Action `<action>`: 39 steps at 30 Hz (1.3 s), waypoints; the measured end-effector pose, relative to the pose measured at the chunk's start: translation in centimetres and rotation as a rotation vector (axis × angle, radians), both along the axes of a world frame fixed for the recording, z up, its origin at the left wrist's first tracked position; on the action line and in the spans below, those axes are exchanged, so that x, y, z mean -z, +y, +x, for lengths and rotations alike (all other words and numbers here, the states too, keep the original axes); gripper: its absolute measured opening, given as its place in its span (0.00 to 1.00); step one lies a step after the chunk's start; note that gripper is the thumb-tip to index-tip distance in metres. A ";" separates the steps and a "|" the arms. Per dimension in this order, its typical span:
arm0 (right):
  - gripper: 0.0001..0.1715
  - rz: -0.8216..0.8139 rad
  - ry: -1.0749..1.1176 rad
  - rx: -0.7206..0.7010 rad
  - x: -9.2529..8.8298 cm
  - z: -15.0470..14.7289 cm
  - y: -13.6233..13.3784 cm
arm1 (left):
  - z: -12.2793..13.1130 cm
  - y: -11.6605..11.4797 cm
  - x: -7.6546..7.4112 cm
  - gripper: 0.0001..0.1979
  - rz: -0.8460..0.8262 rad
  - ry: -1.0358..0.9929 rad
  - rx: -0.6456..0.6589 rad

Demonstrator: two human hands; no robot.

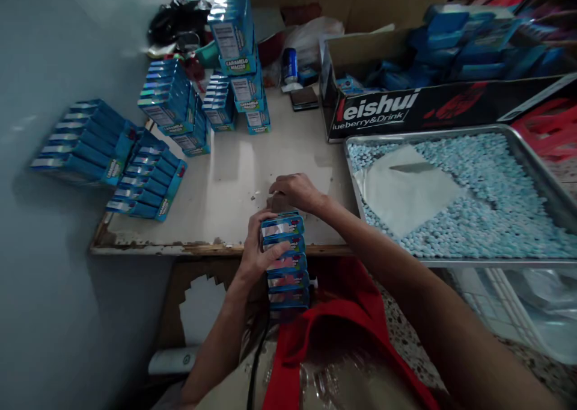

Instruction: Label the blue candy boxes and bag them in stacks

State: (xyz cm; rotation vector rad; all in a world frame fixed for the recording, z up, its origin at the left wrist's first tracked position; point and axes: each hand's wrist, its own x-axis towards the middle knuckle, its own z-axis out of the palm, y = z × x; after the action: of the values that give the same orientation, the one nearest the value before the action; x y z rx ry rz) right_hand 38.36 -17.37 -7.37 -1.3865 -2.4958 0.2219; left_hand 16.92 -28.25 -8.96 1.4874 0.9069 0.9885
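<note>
The row of small glossy blue cardboard packs [285,260] sits lengthwise between both hands, right at the near edge of the worn white worktop [243,175], its lower end hanging over a red cloth [333,320] in the person's lap. The left hand [256,252] wraps the row's side, fingers [277,250] curled tight across the packs, thumb behind. That grip looks meant to stop loose packs sliding apart. The right hand [295,192] caps the far end, fingers bent down over it and closed against the top pack, apparently squeezing the row together from that side.

Moving outward: to the right lies a shallow steel tray [496,261] filled with pale blue tablets [496,217], and a white paper sheet [406,193] is spread over them. Behind it stands a black printed cardboard carton [406,106] holding more blue packs. Across the worktop at the left, bundled blue boxes [112,151] lie in slanted rows, well apart from the hands. A taller tower of blue boxes [238,49] rises at the back, with a blue drink can [290,65] just beside it.
</note>
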 end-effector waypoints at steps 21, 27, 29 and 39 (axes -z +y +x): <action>0.14 -0.318 -0.300 0.308 -2.5 2.9 -6.0 | 2.4 9.6 -2.1 0.09 0.539 1.326 0.150; 0.07 -0.296 0.098 0.512 -4.7 2.0 -7.8 | 0.1 8.1 -4.0 0.08 0.760 1.112 0.016; 0.07 -0.173 0.175 0.526 -5.8 1.7 -9.0 | -0.5 6.3 -5.0 0.10 0.872 1.017 -0.064; 0.09 0.559 0.232 0.386 -4.8 -2.0 -15.7 | -0.1 -0.6 -3.1 0.07 0.701 0.661 -0.634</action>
State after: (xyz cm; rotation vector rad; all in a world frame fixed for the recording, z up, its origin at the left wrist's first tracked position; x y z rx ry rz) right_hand 36.33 -33.05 -2.62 -1.4480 -1.8518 -0.3490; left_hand 16.86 -28.80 -5.88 2.2557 1.6895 1.3844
